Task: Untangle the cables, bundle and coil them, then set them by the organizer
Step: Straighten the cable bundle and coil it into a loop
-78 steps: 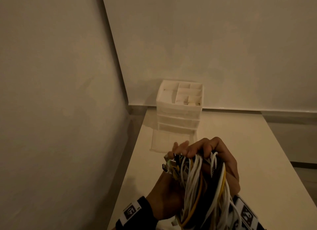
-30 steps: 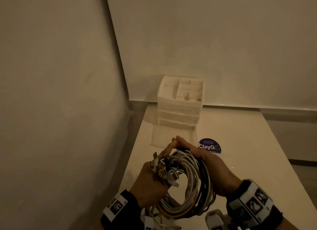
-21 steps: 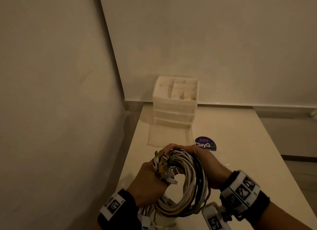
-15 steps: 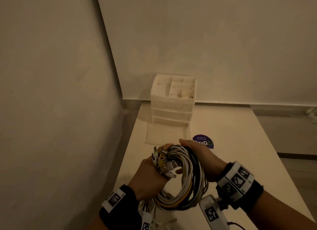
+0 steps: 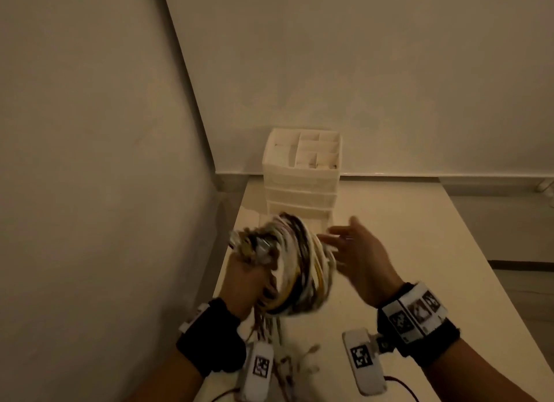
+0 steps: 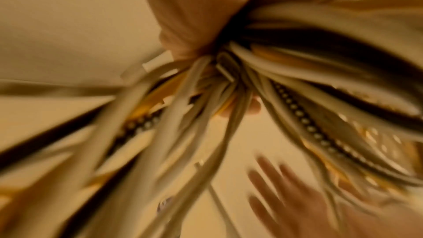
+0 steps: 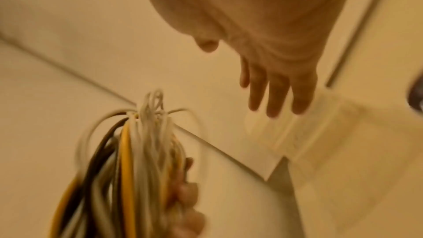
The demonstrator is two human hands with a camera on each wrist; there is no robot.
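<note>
While the left hand (image 5: 244,277) clamps down on the coil of cables (image 5: 295,263), fingers wrapped tight around the gathered strands, the whole bundle sits up off the table (image 5: 419,251), white, yellow and dark loops blurred, and a cluster of plug ends (image 5: 254,245) sticks out above the fist. Loose tails (image 5: 269,326) hang below the wrist toward the tabletop. The left wrist view shows those fingers (image 6: 190,30) squeezed around the strands where they fan out. Over on the other side, the right hand (image 5: 356,257) is spread wide, palm turned toward the coil, fingers straight and holding nothing; its fingertips (image 5: 326,239) sit just beside the loop, and the blur makes it hard to say whether they touch. The right wrist view shows those fingers (image 7: 277,90) fully extended and apart from the cables (image 7: 137,160). The white drawer organizer (image 5: 301,173) stands at the back of the table against the wall, beyond the hands.
</note>
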